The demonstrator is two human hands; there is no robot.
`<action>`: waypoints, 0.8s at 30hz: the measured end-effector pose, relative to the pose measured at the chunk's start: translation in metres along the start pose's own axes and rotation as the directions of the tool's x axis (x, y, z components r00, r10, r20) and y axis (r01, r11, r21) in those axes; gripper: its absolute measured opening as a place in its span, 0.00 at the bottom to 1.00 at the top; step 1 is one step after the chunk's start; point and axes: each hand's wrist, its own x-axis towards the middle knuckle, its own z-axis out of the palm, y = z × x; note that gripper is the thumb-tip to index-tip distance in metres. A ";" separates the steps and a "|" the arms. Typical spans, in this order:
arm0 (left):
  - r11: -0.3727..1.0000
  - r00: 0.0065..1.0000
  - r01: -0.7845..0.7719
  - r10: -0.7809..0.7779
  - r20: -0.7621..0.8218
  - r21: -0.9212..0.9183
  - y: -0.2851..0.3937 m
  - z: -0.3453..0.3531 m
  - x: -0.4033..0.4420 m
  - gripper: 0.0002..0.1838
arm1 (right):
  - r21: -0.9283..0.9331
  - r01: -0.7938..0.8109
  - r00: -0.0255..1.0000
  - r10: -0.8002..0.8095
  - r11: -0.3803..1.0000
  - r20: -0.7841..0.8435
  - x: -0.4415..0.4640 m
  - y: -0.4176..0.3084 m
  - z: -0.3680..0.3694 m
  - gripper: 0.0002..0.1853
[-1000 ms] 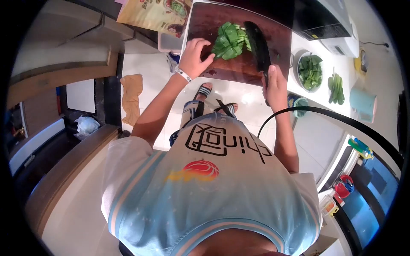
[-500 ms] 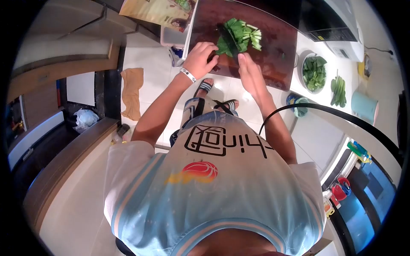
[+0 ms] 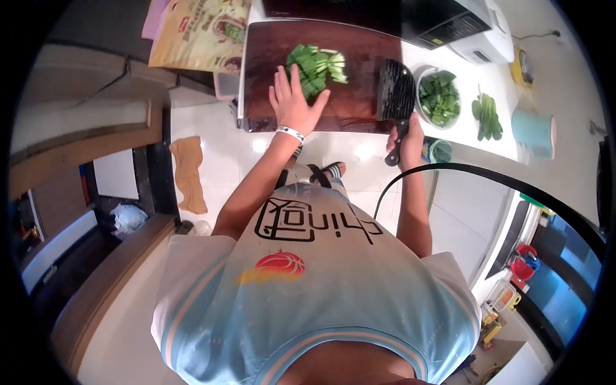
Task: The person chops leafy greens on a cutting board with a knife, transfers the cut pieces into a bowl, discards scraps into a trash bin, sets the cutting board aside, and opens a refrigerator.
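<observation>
Cut leafy greens (image 3: pixel 312 67) lie in a pile on the dark red-brown cutting board (image 3: pixel 362 48), pale stem pieces on the right of the pile. My left hand (image 3: pixel 294 104), fingers spread, rests against the near left side of the greens. At the board's right edge, my right hand (image 3: pixel 407 139) is closed round the handle of a black cleaver (image 3: pixel 396 90). The cleaver's broad blade lies flat-looking over the board's right edge, apart from the greens.
Right of the board, a bowl (image 3: pixel 439 97) of cut greens stands on the white counter (image 3: pixel 471 67). Whole greens (image 3: pixel 488 116) lie beside it, then a light-blue container (image 3: pixel 533 134). A food package (image 3: pixel 202 33) sits left of the board. An appliance (image 3: pixel 443 19) stands behind.
The cleaver has moved from over the greens to the board's right edge with my right hand. My left hand's fingers have spread out onto the greens. The whole view has shifted.
</observation>
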 end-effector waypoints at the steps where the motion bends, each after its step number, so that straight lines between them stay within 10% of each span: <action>1: 1.000 1.000 0.020 -0.020 0.007 0.022 0.002 0.005 0.007 0.52 | 0.019 0.025 1.000 -0.025 0.999 -0.013 0.001 0.009 -0.008 0.29; 16: 0.881 0.995 0.100 -0.101 0.022 -0.462 -0.020 0.017 0.090 0.31 | 0.095 -0.054 0.998 0.053 0.994 0.013 0.012 0.021 -0.020 0.25; 24: 0.869 0.866 -0.475 0.490 -0.101 0.139 0.007 -0.002 0.090 0.10 | 0.076 -0.076 0.997 0.076 0.994 0.009 0.017 0.016 -0.015 0.25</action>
